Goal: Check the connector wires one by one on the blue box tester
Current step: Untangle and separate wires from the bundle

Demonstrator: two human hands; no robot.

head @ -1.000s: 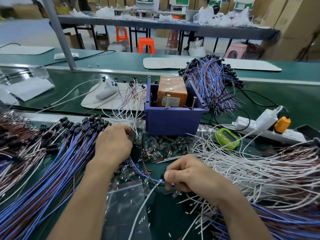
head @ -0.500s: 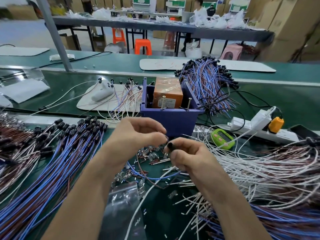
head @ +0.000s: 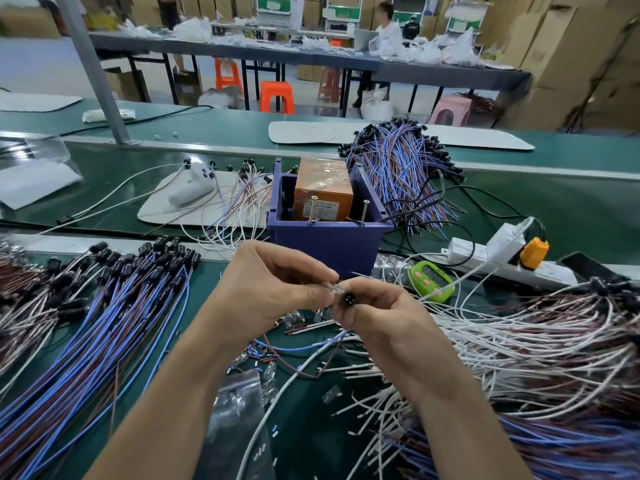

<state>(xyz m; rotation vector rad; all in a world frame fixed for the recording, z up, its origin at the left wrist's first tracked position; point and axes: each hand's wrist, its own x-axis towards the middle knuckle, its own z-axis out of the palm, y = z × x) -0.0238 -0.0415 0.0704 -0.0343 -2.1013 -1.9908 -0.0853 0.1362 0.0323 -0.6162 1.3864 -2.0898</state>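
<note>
The blue box tester [head: 329,242] stands on the green bench with an orange block [head: 323,194] and two upright screws inside. Just in front of it, my right hand [head: 384,318] pinches a black round connector [head: 347,299], its blue and brown wires [head: 301,348] trailing down to the bench. My left hand [head: 273,289] holds a small clear bulb [head: 336,289] at its fingertips, right against the connector's face.
Bundles of blue and brown connector wires [head: 104,327] lie at left, another bundle [head: 401,168] behind the box, white wires [head: 519,341] at right. Loose clear bulbs [head: 294,320], a plastic bag [head: 235,420], a green timer [head: 431,280] and a power strip [head: 491,254] surround my hands.
My left hand left the bench where the loose bulbs lie and rose with a bulb. My right hand lifted the connector. Both hands came together in front of the blue box.
</note>
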